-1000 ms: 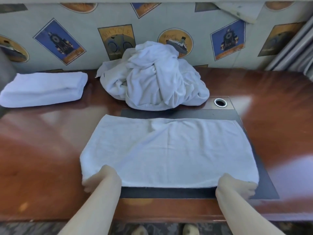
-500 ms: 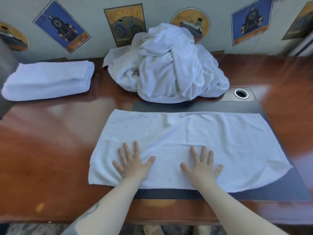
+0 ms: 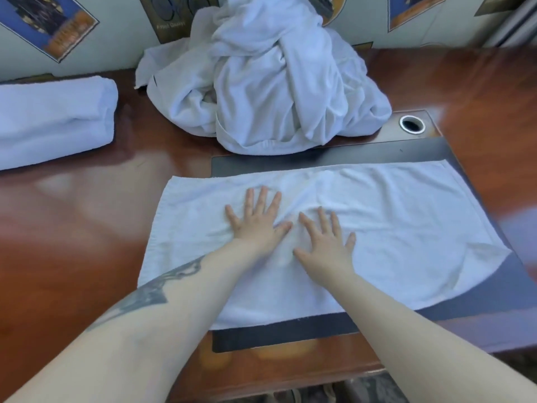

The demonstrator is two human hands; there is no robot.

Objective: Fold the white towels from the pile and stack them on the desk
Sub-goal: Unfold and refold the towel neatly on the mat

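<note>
Glossy reddish-brown wood fills most of my view: the surface (image 3: 72, 228) runs from the near edge back to a pale wall hung with picture posters (image 3: 49, 24). Set into it in front of me is a dark mat (image 3: 290, 335), and a small metal-rimmed hole (image 3: 412, 124) sits at the mat's far right corner.

Spread across that mat lies one white towel (image 3: 406, 228), a long flat rectangle whose left part hangs over onto the bare wood — its right near corner curves inward and lets the dark mat show. I see my left hand (image 3: 257, 221) and my right hand (image 3: 327, 241) both lying palm down near the middle of the towel, fingers straight and spread, gripping nothing. The two sit just beside each other, the left a little farther from me, with soft wrinkles in the cloth between and beyond them. A dark tattoo marks my left forearm.

Behind the towel, against the wall, the pile (image 3: 270, 82) of unfolded white towels rises in a crumpled heap, its front edge touching the back of the mat. Well apart at far left lies a folded towel (image 3: 52, 120) — thick, with its rounded fold facing right.
</note>
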